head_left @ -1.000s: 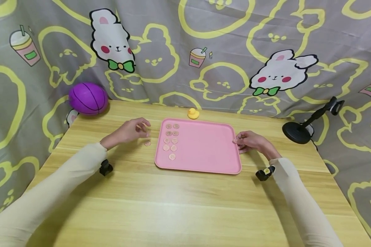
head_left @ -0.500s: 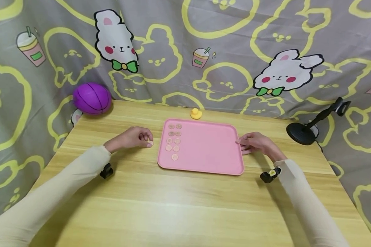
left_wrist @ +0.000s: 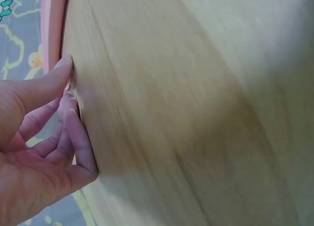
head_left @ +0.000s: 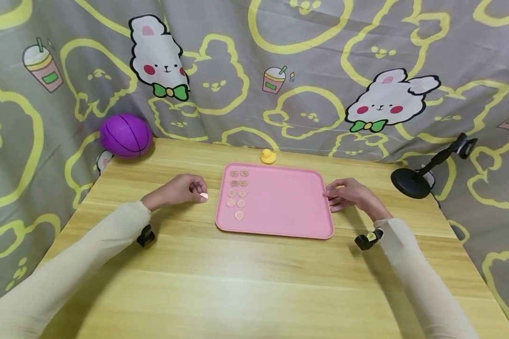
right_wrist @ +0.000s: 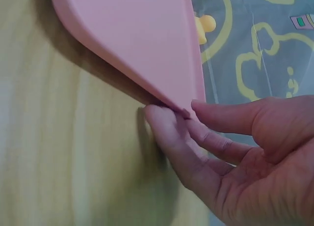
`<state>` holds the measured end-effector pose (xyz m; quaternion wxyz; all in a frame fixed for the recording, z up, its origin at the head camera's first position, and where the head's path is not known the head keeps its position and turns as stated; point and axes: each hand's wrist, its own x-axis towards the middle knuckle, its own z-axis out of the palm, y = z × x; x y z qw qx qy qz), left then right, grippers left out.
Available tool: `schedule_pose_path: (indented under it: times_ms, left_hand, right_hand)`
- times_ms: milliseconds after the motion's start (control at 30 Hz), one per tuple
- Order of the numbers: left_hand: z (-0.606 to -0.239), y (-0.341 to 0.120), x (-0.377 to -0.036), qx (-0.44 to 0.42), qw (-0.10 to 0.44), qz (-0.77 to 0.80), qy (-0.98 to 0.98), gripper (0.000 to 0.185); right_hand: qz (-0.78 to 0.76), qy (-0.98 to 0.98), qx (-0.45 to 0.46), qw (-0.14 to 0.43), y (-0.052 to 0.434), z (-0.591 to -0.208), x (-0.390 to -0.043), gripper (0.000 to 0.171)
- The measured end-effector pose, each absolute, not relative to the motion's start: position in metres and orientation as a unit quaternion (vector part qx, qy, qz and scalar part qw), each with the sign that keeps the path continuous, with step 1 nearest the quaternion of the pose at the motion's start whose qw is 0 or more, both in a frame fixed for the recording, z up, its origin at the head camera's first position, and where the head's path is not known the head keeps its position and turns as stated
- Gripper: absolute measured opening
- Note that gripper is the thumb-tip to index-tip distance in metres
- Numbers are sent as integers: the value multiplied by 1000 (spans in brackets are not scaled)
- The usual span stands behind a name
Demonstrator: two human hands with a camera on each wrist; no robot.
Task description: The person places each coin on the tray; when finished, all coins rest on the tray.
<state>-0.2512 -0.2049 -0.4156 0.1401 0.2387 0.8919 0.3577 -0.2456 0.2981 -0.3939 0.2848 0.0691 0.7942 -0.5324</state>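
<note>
A copper-coloured coin [head_left: 204, 195] shows at the fingertips of my left hand [head_left: 180, 189], pinched between thumb and fingers just left of the pink tray [head_left: 286, 202]. In the left wrist view the fingers [left_wrist: 81, 142] hide most of that coin. Several similar coins [head_left: 239, 215] lie flat in the tray, in two columns down its left side with a single one at the near end. On the tray's right side, my right hand [head_left: 348, 193] pinches the rim. The right wrist view shows the thumb [right_wrist: 225, 115] above this rim and fingers below it.
Behind the tray sits a yellow rubber duck [head_left: 268, 156]. A purple ball [head_left: 126, 135] rests at the back left, and a black stand [head_left: 411, 182] with a tilted arm is at the back right. A patterned curtain [head_left: 220, 61] hangs along the table's far edge.
The left hand has come down onto the coin lying beside the tray and now pinches it. The right hand keeps its hold on the tray rim. The head view has shifted slightly.
</note>
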Motion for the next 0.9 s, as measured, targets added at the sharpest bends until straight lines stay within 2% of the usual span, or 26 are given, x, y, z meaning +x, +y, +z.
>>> schedule_pose_path:
  times_ms: [267, 567, 800, 900]
  left_hand:
    - [-421, -203, -252, 228, 112, 371, 893, 15]
    - [-419, -200, -250, 160, 99, 427, 885, 14]
    - [-409, -188, -248, 168, 80, 456, 870, 16]
    - [-405, -179, -247, 182, 89, 466, 861, 17]
  right_hand:
    - [-499, 824, 72, 259, 293, -392, -247, 35]
    - [-496, 827, 60, 258, 289, -393, -248, 32]
    - [-499, 824, 55, 262, 289, -395, -250, 28]
    - [-503, 819, 53, 270, 290, -396, -251, 27]
